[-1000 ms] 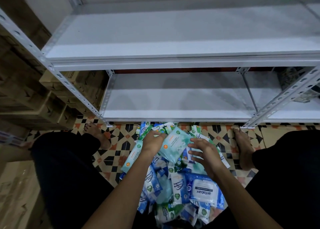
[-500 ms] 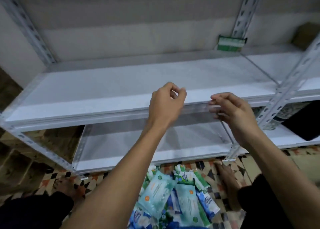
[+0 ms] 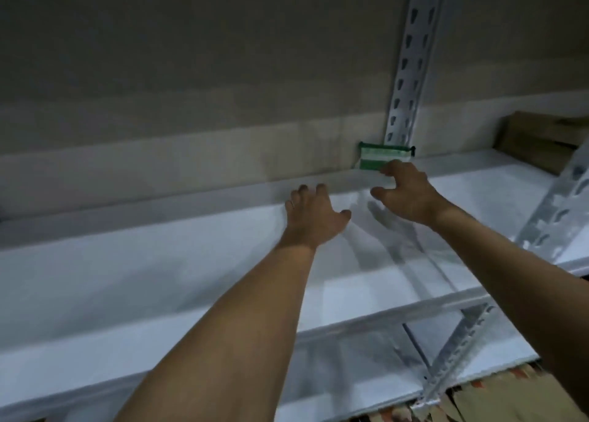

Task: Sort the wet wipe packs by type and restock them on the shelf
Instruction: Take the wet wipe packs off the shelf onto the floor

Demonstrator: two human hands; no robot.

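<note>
The right hand (image 3: 406,195) is extended with fingers spread, fingertips at the green wet wipe pack (image 3: 379,158); whether contact is made cannot be told. The left hand (image 3: 314,216) is spread and holds nothing. The pack stands at the back of the shelf (image 3: 159,278), against the upright post (image 3: 411,71). Only this one pack is seen shelved; restocking is judged barely begun.

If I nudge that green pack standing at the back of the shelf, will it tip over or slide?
The green pack stands on its edge against the wall beside the post, so a push would likely topple it forward. It looks like a soft, thin pouch, probably light and floppy. The smooth white shelf may let it slide.
</note>
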